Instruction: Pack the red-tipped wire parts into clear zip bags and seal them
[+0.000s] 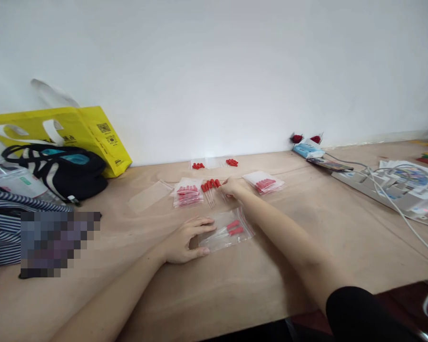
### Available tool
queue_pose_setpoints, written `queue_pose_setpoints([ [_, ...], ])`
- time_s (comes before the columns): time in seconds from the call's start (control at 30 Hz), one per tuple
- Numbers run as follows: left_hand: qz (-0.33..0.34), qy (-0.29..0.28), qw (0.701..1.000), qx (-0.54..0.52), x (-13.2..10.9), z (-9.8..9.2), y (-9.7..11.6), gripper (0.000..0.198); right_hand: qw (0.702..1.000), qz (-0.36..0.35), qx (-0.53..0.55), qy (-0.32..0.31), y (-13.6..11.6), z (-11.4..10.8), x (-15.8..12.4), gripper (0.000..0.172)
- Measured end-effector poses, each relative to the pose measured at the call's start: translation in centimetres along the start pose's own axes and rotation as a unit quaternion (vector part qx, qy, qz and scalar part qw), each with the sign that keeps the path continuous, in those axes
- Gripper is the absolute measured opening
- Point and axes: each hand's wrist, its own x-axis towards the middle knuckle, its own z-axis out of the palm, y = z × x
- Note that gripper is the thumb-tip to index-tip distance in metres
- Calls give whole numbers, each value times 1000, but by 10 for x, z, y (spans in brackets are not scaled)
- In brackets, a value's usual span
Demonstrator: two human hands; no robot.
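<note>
On the table in front of me lies a clear zip bag with two red-bulbed droppers inside. My left hand rests at the bag's left edge, its fingers and thumb spread apart and touching the plastic. Farther back, my right hand is closed in a pinch at the right end of a small row of loose droppers, apparently around one dropper, partly hidden by the fingers. Stacks of filled zip bags sit on both sides: a left stack and a right stack.
An empty clear bag lies left of the stacks. More red bulbs show near the wall. At left are a yellow bag and a black bag; at right, a power strip with white cables and a blue packet.
</note>
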Motion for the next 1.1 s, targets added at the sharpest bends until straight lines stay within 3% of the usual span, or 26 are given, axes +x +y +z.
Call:
queue_pose_setpoints([
  [0.2,-8,-3,1000,4,1,-1,1,51,999,-2,45,-16,28,-17,-12,11],
  [0.47,4,4,1000,5,1,-1,0,51,991,-17,135,-16,68,-35,-38,35],
  [0.57,4,3,1000,8,1,0,-2,51,986,-51,158,18,78,-40,-47,39],
  [0.67,3,2,1000,13,0,2,-6,52,964,-125,221,74,86,-45,-61,55],
  [0.77,5,4,1000,15,-1,3,-8,53,935,-146,312,83,92,-47,-78,68],
  [0.97,-2,-1,1000,15,0,1,-5,52,882,-120,443,102,92,-34,-98,54],
  [1.1,4,3,1000,17,0,1,-4,53,883,-134,444,75,92,-21,-104,53],
])
